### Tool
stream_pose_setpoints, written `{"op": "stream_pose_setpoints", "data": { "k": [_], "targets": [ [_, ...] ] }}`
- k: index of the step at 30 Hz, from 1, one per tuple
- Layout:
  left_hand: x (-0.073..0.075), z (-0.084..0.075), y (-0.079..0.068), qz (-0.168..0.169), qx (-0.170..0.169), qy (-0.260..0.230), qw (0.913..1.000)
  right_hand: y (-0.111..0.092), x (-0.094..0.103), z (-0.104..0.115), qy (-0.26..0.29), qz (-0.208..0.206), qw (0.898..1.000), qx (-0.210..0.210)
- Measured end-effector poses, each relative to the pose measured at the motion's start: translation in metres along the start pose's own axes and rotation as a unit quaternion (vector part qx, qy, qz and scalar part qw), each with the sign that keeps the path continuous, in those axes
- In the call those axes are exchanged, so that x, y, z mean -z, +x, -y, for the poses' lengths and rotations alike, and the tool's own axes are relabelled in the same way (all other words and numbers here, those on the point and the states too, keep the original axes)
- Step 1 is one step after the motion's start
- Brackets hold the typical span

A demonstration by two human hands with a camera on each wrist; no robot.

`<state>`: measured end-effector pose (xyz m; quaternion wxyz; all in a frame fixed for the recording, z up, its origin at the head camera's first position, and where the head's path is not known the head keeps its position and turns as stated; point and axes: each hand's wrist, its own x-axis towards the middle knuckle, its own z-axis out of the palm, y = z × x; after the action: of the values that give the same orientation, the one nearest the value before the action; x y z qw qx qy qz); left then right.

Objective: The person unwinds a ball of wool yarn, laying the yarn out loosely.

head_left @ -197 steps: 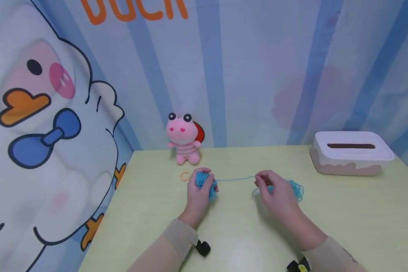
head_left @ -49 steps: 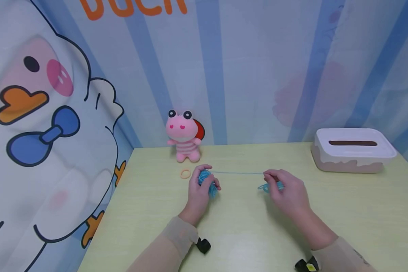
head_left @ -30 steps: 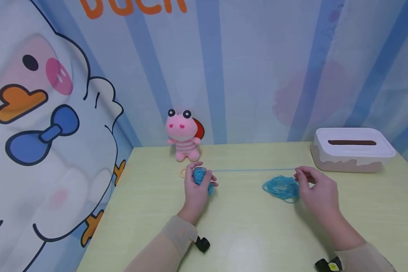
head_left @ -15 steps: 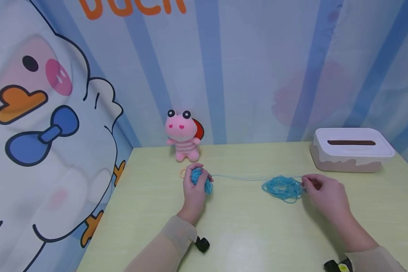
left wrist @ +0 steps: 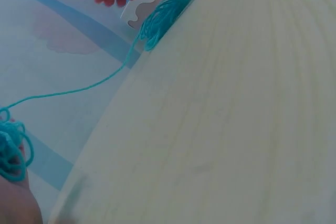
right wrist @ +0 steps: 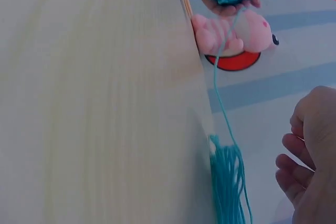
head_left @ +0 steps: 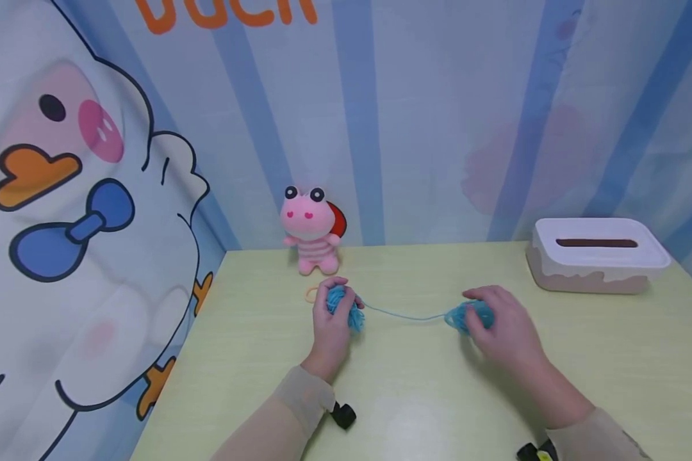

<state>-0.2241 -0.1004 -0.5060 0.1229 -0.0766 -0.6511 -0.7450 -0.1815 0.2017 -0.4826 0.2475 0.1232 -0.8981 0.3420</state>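
My left hand (head_left: 329,334) grips a small wound ball of blue yarn (head_left: 355,318), fingers and thumb curled round it. A slack strand (head_left: 403,317) runs from the ball to a loose skein of the same yarn (head_left: 457,317) lying on the table. Over that skein is my right hand (head_left: 510,326). Both wrist views show a gap between the right hand's loosely bent fingers (right wrist: 295,174) and the skein (left wrist: 164,18), and nothing is held in them. In the head view this hand hides part of the skein.
A pink plush toy (head_left: 308,224) sits at the table's back edge, with an orange ring (head_left: 310,294) in front of it, partly behind my left hand. A white-lidded tissue box (head_left: 600,256) stands at the back right. A printed curtain (head_left: 427,128) hangs behind.
The right hand drew the strand out taut to the right, then let it go and came back left over the skein. The strand has gone slack. My left hand still holds the ball.
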Motion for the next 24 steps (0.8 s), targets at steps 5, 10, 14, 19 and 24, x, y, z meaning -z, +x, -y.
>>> {"op": "stream_pose_setpoints", "data": {
  "k": [5,10,14,19,24],
  "targets": [
    [0.001,0.001,0.0,0.011,-0.001,-0.009,0.9999,0.007,-0.037,0.035,0.033,0.114,0.992,0.033],
    [0.001,0.001,0.0,0.029,0.004,-0.016,0.9994,0.015,-0.07,0.064,0.061,0.195,0.979,0.004],
    [0.001,0.001,-0.001,0.044,0.007,-0.02,0.9988,0.019,-0.087,0.077,0.07,0.203,0.977,-0.021],
    [0.0,0.001,-0.001,0.049,0.01,-0.024,0.9985,0.021,-0.091,0.083,0.082,0.156,0.984,-0.035],
    [-0.001,0.001,0.001,0.043,0.012,-0.045,0.998,0.022,-0.079,0.08,0.09,0.112,0.988,-0.047]
  ]
}}
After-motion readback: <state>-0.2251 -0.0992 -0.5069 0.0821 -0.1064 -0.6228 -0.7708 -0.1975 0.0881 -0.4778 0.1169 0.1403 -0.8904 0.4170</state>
